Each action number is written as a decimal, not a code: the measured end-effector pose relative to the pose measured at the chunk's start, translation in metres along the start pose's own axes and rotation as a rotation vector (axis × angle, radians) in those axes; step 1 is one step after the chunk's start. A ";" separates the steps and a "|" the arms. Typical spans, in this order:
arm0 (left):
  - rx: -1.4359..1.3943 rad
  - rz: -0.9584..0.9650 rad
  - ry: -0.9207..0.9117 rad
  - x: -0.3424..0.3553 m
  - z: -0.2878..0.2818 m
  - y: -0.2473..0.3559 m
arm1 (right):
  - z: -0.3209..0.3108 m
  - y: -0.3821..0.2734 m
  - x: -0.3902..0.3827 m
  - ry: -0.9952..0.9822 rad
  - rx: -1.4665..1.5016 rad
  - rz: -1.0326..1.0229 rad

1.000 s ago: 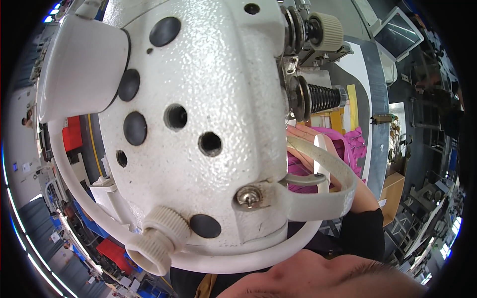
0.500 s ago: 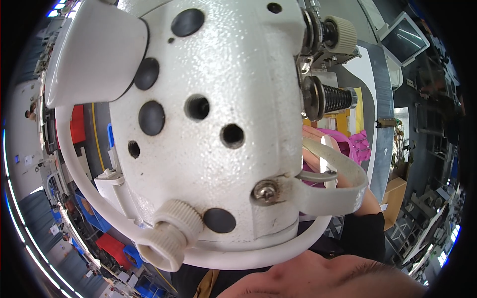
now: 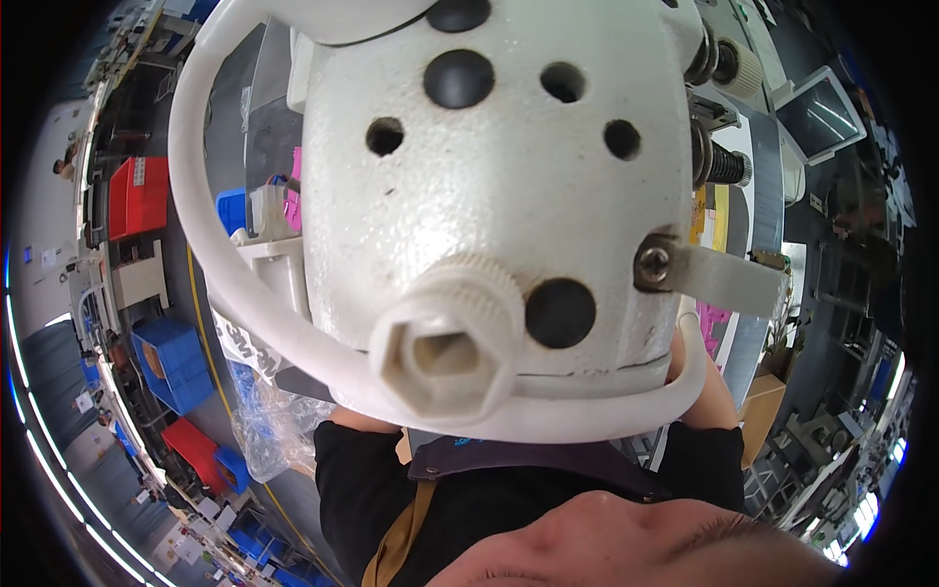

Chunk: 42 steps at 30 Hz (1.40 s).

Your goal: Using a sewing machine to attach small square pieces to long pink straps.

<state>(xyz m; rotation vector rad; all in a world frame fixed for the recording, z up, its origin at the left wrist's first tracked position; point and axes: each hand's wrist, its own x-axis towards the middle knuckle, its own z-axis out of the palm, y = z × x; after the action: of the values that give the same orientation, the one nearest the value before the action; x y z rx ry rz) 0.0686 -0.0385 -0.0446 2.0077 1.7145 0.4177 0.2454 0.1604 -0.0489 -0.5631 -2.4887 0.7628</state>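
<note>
The white head of a sewing machine [image 3: 460,196] fills the middle of the view and hides both my hands. My left forearm [image 3: 364,421] reaches in under its lower left edge, from a black sleeve. On the other side, my right forearm [image 3: 708,396] passes behind the machine's lower right edge. Pink fabric [image 3: 711,328] shows just beyond that forearm, and more pink material [image 3: 292,205] shows at the machine's left. Whether either hand touches the fabric is hidden.
A white tube [image 3: 201,196] curves around the machine's left and front, by a ribbed knob [image 3: 445,342]. Tension springs [image 3: 726,166] stick out at right. Clear plastic film [image 3: 279,426] hangs lower left. Red [image 3: 139,199] and blue [image 3: 174,364] bins stand farther left.
My view has shifted, so the machine head sits higher and farther right. Part of my right hand beside the pink fabric showed earlier; now it is hidden. My left forearm has come into sight.
</note>
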 end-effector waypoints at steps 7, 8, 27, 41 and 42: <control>-0.014 -0.028 0.009 -0.007 0.004 0.004 | 0.005 0.014 -0.017 -0.055 0.041 -0.037; -0.013 -0.026 0.012 -0.006 0.004 0.004 | 0.004 0.013 -0.017 -0.055 0.038 -0.040; -0.014 0.039 -0.054 0.011 -0.001 -0.004 | -0.009 -0.006 0.010 -0.080 -0.159 -0.127; 0.001 0.021 -0.077 0.008 -0.005 -0.006 | -0.011 -0.005 0.010 -0.108 -0.141 -0.147; -0.004 0.020 -0.074 0.009 -0.005 -0.005 | -0.016 -0.006 0.012 -0.091 -0.077 -0.119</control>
<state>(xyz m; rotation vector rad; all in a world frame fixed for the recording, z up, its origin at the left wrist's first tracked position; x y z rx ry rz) 0.0637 -0.0286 -0.0439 2.0139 1.6495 0.3490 0.2434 0.1683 -0.0300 -0.4108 -2.6184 0.6632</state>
